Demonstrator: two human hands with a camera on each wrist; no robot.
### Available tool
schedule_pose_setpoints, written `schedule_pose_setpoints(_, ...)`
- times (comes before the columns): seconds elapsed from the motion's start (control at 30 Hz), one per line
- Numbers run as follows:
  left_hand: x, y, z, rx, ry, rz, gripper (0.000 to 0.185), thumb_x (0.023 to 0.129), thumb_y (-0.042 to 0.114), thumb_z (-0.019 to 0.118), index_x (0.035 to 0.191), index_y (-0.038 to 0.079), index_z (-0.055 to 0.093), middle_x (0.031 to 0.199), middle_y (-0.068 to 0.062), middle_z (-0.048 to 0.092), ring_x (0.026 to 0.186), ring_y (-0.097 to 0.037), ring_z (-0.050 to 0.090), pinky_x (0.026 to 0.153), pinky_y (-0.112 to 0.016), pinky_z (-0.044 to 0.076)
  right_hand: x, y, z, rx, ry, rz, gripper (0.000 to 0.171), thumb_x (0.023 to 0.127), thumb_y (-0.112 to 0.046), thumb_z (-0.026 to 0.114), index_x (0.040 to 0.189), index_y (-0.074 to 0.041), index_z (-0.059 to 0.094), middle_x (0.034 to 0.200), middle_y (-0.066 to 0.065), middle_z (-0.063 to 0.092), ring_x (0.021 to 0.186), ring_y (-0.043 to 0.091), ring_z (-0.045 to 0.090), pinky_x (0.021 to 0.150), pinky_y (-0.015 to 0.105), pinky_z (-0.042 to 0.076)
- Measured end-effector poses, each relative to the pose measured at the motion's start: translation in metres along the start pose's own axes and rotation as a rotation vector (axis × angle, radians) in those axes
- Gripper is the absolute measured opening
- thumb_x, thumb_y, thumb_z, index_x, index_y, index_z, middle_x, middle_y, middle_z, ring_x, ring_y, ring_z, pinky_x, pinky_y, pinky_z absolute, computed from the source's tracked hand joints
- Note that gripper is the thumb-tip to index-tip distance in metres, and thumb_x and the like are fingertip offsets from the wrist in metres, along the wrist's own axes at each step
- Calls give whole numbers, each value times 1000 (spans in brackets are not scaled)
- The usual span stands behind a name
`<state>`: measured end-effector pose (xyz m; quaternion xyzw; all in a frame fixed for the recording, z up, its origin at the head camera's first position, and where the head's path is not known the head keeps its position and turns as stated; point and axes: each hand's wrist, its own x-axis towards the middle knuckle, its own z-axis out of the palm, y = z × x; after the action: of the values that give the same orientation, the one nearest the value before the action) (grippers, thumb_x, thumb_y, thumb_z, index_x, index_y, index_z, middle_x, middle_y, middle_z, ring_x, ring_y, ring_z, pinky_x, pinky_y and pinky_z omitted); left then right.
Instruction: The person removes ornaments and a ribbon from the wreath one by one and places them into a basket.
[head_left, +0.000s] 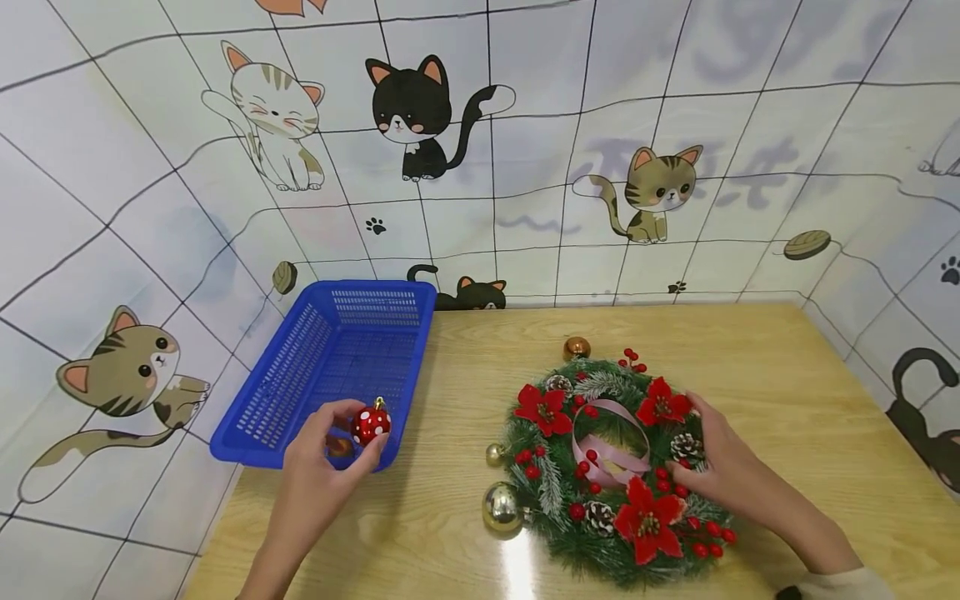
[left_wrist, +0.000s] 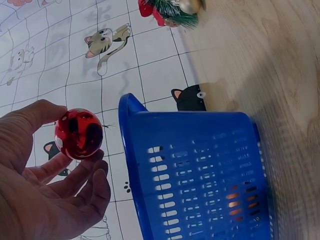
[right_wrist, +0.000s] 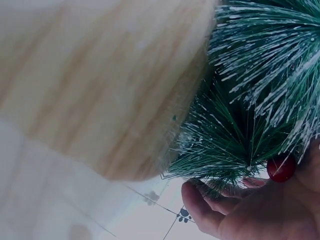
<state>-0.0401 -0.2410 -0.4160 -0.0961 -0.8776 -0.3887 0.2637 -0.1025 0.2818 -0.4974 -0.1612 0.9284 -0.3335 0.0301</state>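
A shiny red bauble [head_left: 371,427] with white dots and a gold cap is pinched between thumb and fingers of my left hand [head_left: 318,462]. In the head view the hand appears over the near right corner of a blue plastic basket [head_left: 258,408]; the left wrist view shows the bauble [left_wrist: 79,134] beside the basket rim [left_wrist: 131,145]. My right hand [head_left: 723,471] grips the right side of a green wreath [head_left: 551,542], its fingertips partly hidden by the greenery. Red poinsettias [head_left: 648,521], pinecones, berries and a pink ribbon [head_left: 611,408] decorate the wreath.
A large gold bauble [head_left: 502,507] and a small gold one [head_left: 495,454] sit at the wreath's left edge. Behind it lies a copper bauble [head_left: 577,348]. An orange-brown bauble [head_left: 340,447] shows in the basket, partly covered. Cat-patterned walls enclose the wooden table [head_left: 750,358].
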Motion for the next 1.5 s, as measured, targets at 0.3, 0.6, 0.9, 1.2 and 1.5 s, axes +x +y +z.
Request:
schedule_pose_setpoints(0.3, 0, -10, -6, 21, -1, -56, 46, 83, 3, 94, 122, 5, 69, 109, -3, 71, 81, -22, 65, 70, -14, 52, 0, -2, -2, 6, -52, 10, 107, 94, -21, 85, 165, 13, 13, 162, 45, 26, 142, 68, 32, 99, 83, 40)
schedule_pose_setpoints(0.6, -1, -26, -11, 36, 20, -99, 47, 82, 1, 94, 122, 2, 69, 110, -4, 71, 83, -21, 63, 71, -19, 54, 0, 0, -3, 2, -77, 13, 107, 96, -22, 83, 166, 12, 10, 162, 46, 23, 143, 69, 30, 99, 84, 39)
schedule_pose_setpoints(0.9, -7, -33, -15, 75, 30, -96, 46, 85, 5, 94, 125, 4, 71, 110, -6, 71, 91, -19, 61, 75, -16, 51, -3, 0, -1, 9, -81, 22, 106, 96, -22, 83, 167, 10, 11, 163, 43, 23, 144, 67, 31, 97, 83, 41)
schedule_pose_setpoints(1.2, -6, -44, -19, 145, 32, -91, 47, 84, 5, 94, 126, 2, 73, 113, -10, 73, 96, -22, 60, 78, -12, 47, -4, -2, 0, 19, -82, 15, 105, 97, -21, 82, 168, 10, 11, 163, 43, 24, 144, 67, 30, 98, 83, 41)
schedule_pose_setpoints(1.5, -4, -48, -21, 163, -11, -118, 45, 88, 8, 92, 128, 1, 72, 114, -11, 72, 99, -26, 61, 78, -15, 48, -4, -2, -1, 31, -78, 6, 103, 97, -20, 81, 168, 10, 12, 164, 43, 23, 145, 67, 28, 100, 84, 39)
